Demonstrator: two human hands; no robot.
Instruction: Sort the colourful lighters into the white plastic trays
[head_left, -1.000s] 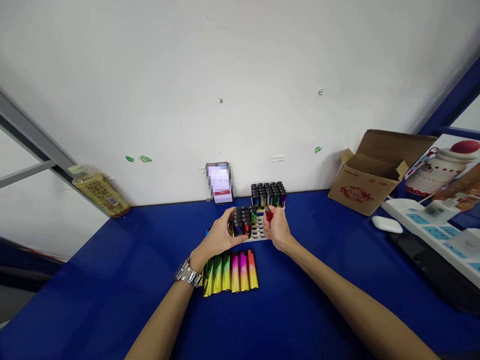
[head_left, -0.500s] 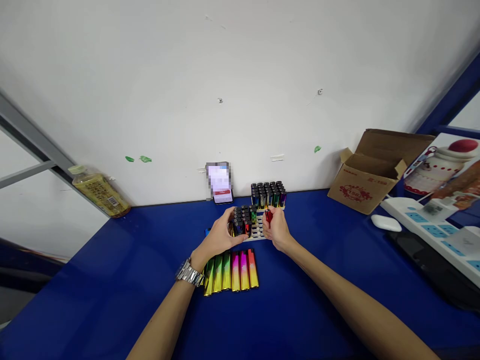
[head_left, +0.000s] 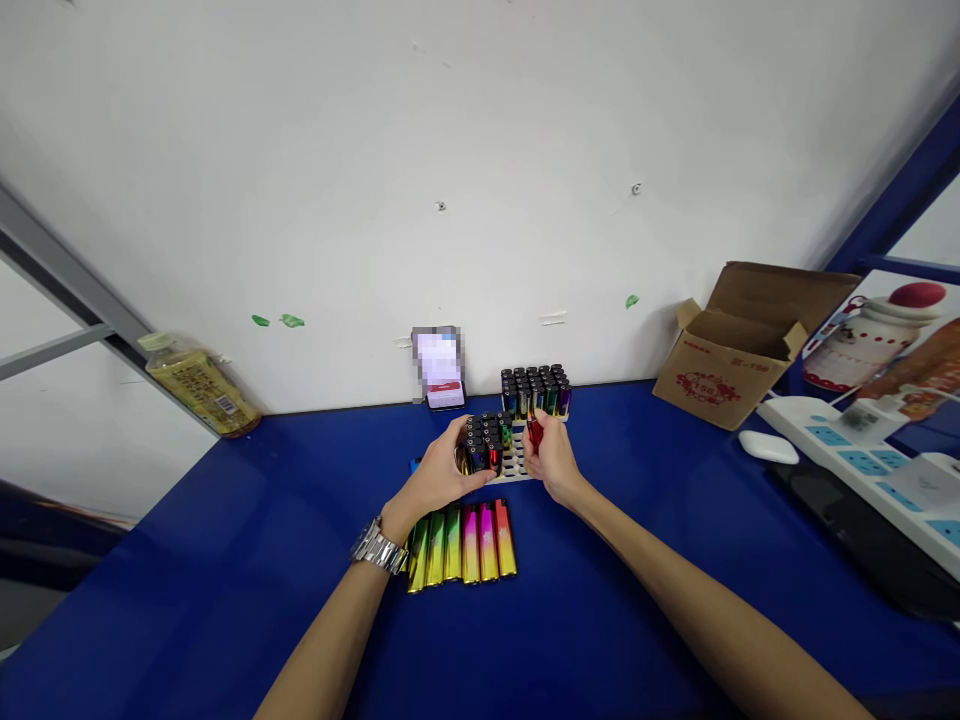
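My left hand (head_left: pixel 437 472) is curled around the left end of a white slotted rack (head_left: pixel 517 468), thumb at the front and fingers behind. Upright lighters with black tops (head_left: pixel 484 432) fill that end, against the palm. My right hand (head_left: pixel 556 460) pinches a red lighter (head_left: pixel 535 430) over the rack's right part, where bare slots show. Whether its lower end sits in a slot is hidden by the fingers. Nearer to me lies a row of loose lighters (head_left: pixel 470 545), yellow-green and pink-yellow, partly behind my left wrist.
Behind the rack stands a full block of lighters (head_left: pixel 536 390). A phone (head_left: pixel 440 370) leans on the wall. An oil-coloured bottle (head_left: pixel 199 385) is at left. At right are an open cardboard box (head_left: pixel 712 370), a white case (head_left: pixel 769 447), a power strip (head_left: pixel 855 455) and a black object (head_left: pixel 862 540).
My right hand has shifted very slightly left, and the red lighter is tilted a little differently. My left hand stays on the rack. The view has turned slightly.
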